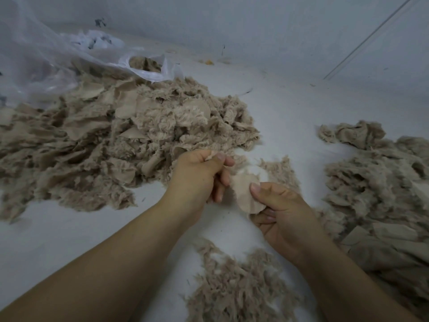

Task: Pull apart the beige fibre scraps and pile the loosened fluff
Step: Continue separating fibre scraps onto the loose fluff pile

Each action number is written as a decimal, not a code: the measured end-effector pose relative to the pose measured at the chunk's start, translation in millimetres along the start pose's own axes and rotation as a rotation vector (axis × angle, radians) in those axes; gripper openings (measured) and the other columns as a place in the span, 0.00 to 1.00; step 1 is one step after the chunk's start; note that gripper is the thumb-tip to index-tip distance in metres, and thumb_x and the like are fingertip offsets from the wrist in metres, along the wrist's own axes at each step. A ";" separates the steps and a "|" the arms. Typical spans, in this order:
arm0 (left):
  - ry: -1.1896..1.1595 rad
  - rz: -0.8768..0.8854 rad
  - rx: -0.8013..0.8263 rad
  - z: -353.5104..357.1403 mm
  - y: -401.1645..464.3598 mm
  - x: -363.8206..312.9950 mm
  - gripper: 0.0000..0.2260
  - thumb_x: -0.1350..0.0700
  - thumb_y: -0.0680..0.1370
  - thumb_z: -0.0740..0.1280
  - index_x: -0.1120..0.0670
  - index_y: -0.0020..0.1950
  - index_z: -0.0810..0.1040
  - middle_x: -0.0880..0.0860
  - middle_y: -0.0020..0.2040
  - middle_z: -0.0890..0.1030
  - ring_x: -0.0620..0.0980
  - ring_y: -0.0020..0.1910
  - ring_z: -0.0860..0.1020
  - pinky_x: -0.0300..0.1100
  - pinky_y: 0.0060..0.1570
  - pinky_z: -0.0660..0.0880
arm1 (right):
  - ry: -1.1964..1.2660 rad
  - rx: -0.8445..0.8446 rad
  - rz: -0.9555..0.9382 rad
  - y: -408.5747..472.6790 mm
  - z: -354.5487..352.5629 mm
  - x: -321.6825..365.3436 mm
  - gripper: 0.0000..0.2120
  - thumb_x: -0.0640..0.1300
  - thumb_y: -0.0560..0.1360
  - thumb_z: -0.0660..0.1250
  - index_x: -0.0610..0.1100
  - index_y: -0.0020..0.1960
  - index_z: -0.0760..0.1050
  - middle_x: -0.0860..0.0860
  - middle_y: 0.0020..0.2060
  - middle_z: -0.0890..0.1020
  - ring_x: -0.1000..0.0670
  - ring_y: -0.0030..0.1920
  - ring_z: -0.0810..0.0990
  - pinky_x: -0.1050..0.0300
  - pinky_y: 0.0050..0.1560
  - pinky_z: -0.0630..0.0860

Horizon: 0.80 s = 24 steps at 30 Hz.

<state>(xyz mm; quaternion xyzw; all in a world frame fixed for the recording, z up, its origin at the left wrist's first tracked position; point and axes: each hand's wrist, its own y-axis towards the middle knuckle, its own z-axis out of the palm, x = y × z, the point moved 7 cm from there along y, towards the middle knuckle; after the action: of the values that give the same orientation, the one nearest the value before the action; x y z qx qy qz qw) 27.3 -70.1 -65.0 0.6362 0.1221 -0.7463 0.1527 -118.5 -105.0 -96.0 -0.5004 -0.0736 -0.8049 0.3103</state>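
Pale grey-white worktop (290,112) runs to a plain wall at the far side; a translucent plastic bag (46,56) lies slumped at the far left, its mouth showing more beige material inside.

Large heap of beige fibre scraps (111,135) fills the left, spilling from the bag side; likely the unworked stock, kept within the left hand's reach; a second mound (376,182) sits at the right, mixed fluff and flat backing pieces; a smaller drift of loosened fluff (236,287) lies near, between the forearms, probably where pulled fibre is dropped.

Left hand (199,180) has fingers curled, thumb and forefinger pinching a small tuft just beside the heap's near edge; right hand (281,212) grips a rounded scrap (246,194) with thumb on its smooth backing, fingers curled beneath; the two hands are close, scrap between them, held just above the worktop.

Judgement: backing faces up so the pile can be plucked from the edge; pulling in progress, much stock still unworked.
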 end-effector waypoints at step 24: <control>0.343 -0.178 1.034 22.1 -30.5 -7.0 0.05 0.59 0.77 0.69 0.59 0.48 0.83 0.57 0.37 0.84 0.48 0.20 0.74 0.39 0.23 0.68 | 0.224 -0.097 0.021 4.1 -6.9 0.0 0.05 0.40 0.68 0.69 0.42 0.33 0.77 0.53 0.25 0.70 0.59 0.19 0.61 0.68 0.20 0.59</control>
<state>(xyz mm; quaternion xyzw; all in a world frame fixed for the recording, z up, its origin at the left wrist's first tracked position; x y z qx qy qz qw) -3.6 -49.7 -54.9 0.7281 -0.1838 -0.6047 -0.2655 -121.4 -111.2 -100.1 -0.4224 0.0057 -0.8552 0.3002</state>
